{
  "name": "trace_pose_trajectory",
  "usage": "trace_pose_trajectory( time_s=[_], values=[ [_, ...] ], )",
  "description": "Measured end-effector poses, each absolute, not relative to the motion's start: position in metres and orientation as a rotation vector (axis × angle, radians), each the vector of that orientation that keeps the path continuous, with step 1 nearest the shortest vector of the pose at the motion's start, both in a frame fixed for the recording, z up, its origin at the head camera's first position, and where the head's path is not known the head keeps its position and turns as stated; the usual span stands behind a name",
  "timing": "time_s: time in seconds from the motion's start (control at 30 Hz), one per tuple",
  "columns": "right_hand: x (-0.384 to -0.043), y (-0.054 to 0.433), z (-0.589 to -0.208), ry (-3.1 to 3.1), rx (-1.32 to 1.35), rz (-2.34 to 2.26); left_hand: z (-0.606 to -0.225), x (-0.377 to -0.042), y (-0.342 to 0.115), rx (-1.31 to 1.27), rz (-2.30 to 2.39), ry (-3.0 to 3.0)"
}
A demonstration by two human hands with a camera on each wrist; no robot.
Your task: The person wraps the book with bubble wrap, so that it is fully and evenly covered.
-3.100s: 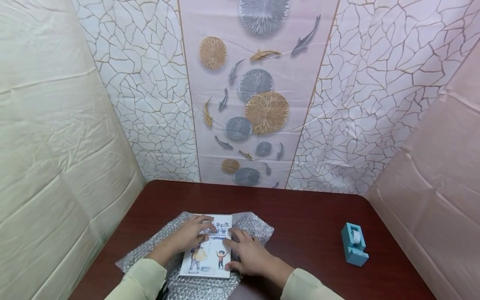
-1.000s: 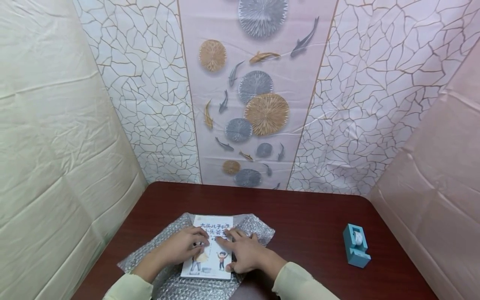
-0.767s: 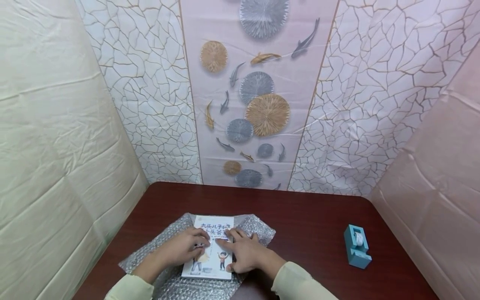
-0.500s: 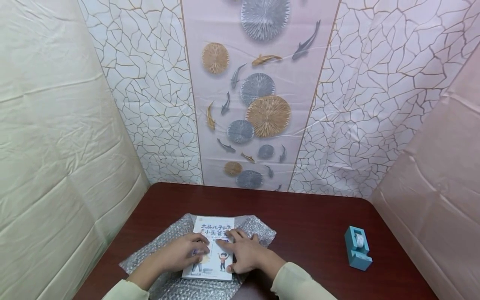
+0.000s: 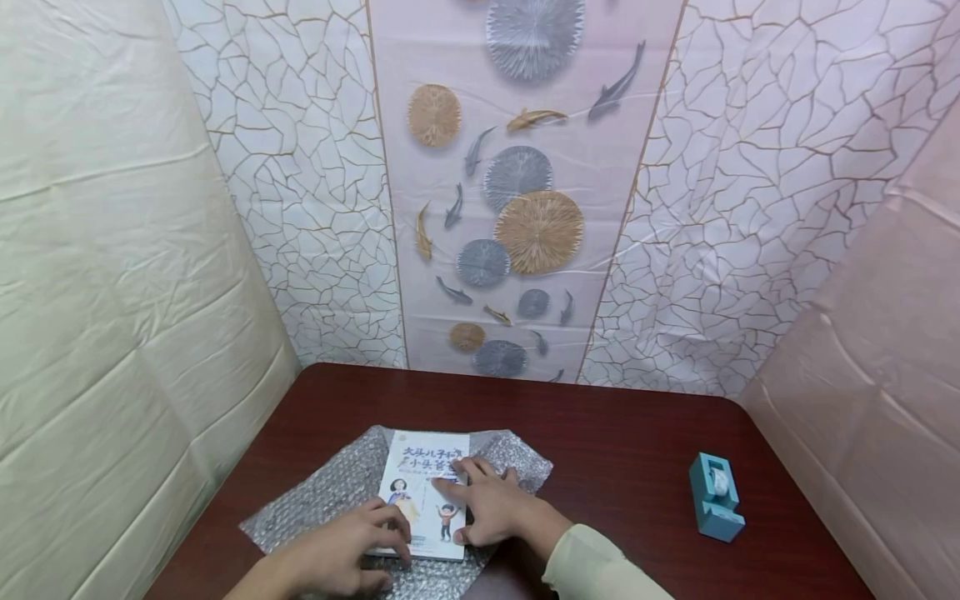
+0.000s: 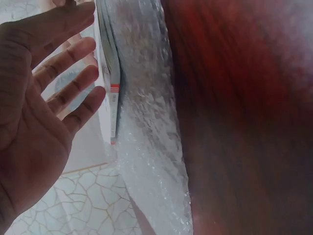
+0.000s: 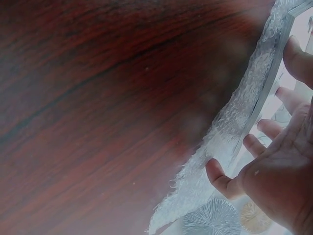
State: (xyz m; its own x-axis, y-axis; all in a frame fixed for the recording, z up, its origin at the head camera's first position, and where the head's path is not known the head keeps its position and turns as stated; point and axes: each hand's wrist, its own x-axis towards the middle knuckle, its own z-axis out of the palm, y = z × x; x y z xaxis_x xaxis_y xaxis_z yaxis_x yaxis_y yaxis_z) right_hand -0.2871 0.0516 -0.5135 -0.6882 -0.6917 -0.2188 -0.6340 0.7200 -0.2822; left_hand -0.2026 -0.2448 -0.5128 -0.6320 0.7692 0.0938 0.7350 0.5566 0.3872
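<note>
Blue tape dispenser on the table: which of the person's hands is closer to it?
The right hand. It is at the right edge of the book, the side toward the blue tape dispenser; the left hand is farther, by the book's near left corner.

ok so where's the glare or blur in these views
Head view: fairly even light, book bright, its smallest print illegible; left wrist view: soft overall, pale glare on the table at upper right, bubble wrap glinting; right wrist view: hazy, book cover washed out beside the fingers.
</note>
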Motion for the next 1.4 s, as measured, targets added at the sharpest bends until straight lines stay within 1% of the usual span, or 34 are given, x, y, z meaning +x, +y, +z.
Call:
trace_pose_trajectory(
  time_s=[0.37, 0.57, 0.73, 0.77, 0.9, 1.0, 1.33, 1.4],
  values=[
    [-0.284, 0.053, -0.508, 2.616, -1.060, -0.251, -0.506, -0.184, -0.242, 1.371, 0.577, 2.637],
    [-0.285, 0.054, -0.509, 2.611, -1.058, -0.234, -0.511, -0.181, -0.238, 1.508, 0.481, 2.675],
    [-0.284, 0.054, -0.510, 2.621, -1.066, -0.226, -0.511, -0.182, -0.237, 1.448, 0.474, 2.658],
    [-0.284, 0.053, -0.509, 2.620, -1.066, -0.225, -0.514, -0.184, -0.238, 1.450, 0.466, 2.648],
    [-0.283, 0.053, -0.510, 2.615, -1.068, -0.232, -0.556, -0.198, -0.249, 1.569, 0.557, 2.590],
    [-0.283, 0.053, -0.510, 2.613, -1.073, -0.236, -0.579, -0.204, -0.254, 1.654, 0.601, 2.560],
    [-0.284, 0.053, -0.511, 2.612, -1.071, -0.229, -0.565, -0.197, -0.249, 1.639, 0.608, 2.529],
    [-0.284, 0.053, -0.511, 2.608, -1.068, -0.234, -0.570, -0.198, -0.250, 1.640, 0.613, 2.539]
  ],
)
